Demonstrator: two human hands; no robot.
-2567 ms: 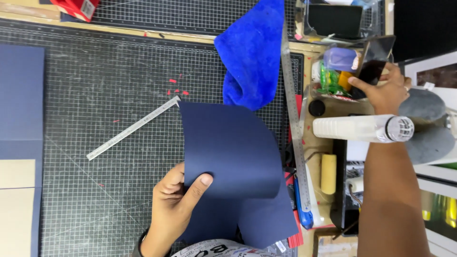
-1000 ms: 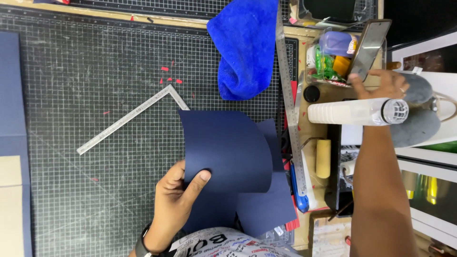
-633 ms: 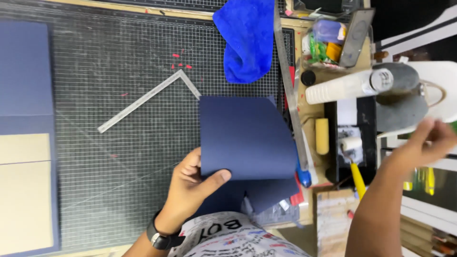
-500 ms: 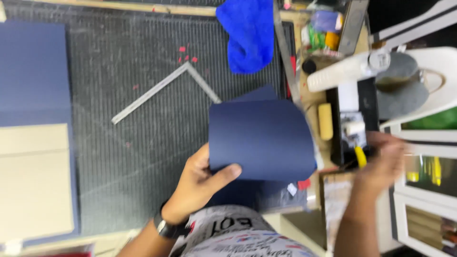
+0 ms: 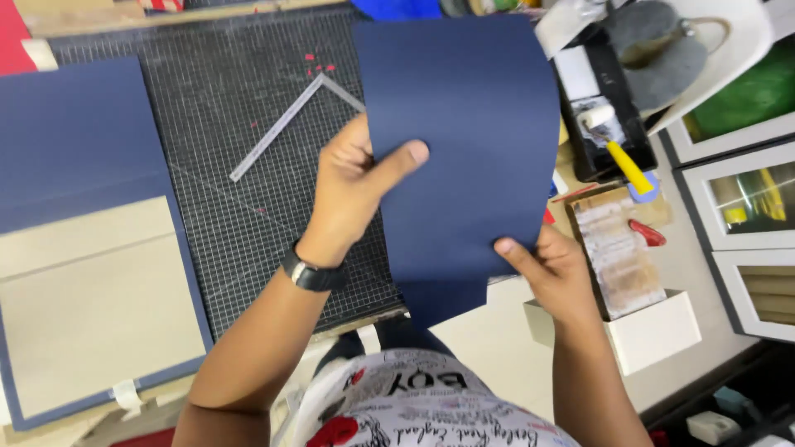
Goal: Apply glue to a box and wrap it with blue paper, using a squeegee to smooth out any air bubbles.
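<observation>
A large dark blue paper sheet (image 5: 464,141) is held up over the right side of the gridded cutting mat (image 5: 215,124). My left hand (image 5: 352,186) pinches its left edge, thumb on the front face. At the sheet's lower right edge, my right hand (image 5: 551,269) grips it with the thumb on top. A second dark blue piece shows just below the sheet, behind it. My left wrist wears a black watch.
A metal L-square ruler (image 5: 286,124) lies on the mat. At left sits a dark blue cover with beige boards (image 5: 91,290). Right of the mat are a black tray with a yellow-handled roller (image 5: 609,136), a smeared board, a white box (image 5: 654,331) and white cabinets.
My right hand came back from the tools at the right and took hold of the sheet's lower right edge. The sheet was lifted off the mat and now fills the upper middle.
</observation>
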